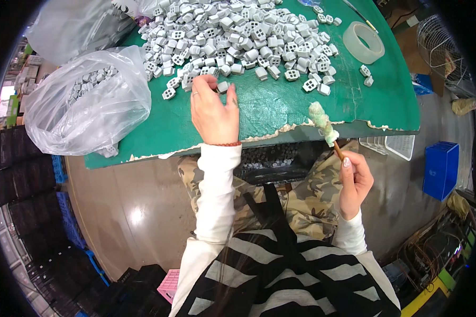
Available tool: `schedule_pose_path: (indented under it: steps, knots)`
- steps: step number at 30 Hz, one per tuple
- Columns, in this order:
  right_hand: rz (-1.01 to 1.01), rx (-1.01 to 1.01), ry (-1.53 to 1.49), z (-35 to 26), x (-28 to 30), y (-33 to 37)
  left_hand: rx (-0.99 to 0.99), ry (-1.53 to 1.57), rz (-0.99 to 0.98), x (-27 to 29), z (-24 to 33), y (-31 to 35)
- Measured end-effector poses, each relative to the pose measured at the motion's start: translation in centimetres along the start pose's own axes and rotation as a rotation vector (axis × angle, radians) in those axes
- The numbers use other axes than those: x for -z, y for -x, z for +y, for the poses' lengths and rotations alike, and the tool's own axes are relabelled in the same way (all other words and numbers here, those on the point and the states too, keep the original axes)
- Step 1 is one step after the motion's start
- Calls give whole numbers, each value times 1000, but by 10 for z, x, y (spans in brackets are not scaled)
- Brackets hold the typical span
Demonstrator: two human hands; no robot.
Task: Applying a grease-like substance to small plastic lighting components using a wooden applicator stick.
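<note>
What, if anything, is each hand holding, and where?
The right hand holds the fluffy stick by its bare end. A grey piece is by the left hand; grip unclear.

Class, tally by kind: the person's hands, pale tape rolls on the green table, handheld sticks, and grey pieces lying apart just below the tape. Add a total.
Hands: 2
Pale tape roll: 1
Stick: 1
Grey pieces: 2
Total: 6

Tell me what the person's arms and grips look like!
Long white sleeves cover both arms. The left grip wears a thin ring and, at the wrist, a reddish-brown beaded bracelet. The right grip has a shiny thumbnail.
</note>
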State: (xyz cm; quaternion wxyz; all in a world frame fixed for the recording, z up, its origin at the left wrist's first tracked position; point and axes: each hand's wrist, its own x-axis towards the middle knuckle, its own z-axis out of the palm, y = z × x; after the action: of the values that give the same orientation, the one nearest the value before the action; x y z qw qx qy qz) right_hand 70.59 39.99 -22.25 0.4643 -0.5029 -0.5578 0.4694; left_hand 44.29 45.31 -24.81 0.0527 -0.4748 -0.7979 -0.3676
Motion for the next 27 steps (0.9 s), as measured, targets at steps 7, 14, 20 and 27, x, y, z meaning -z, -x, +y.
schedule_pose_path:
  steps: [7,14,20,27]
  knots:
    - [-48,37,86,8,1,-16,-252,659,-562,18,13,35]
    - [-213,130,333,2,4,-35,-275,574,-302,7,13,48]
    - [-298,225,470,3,-9,-39,-265,577,-363,7,7,48]
    - [-292,205,471,2,-12,-33,-218,518,-351,8,12,49]
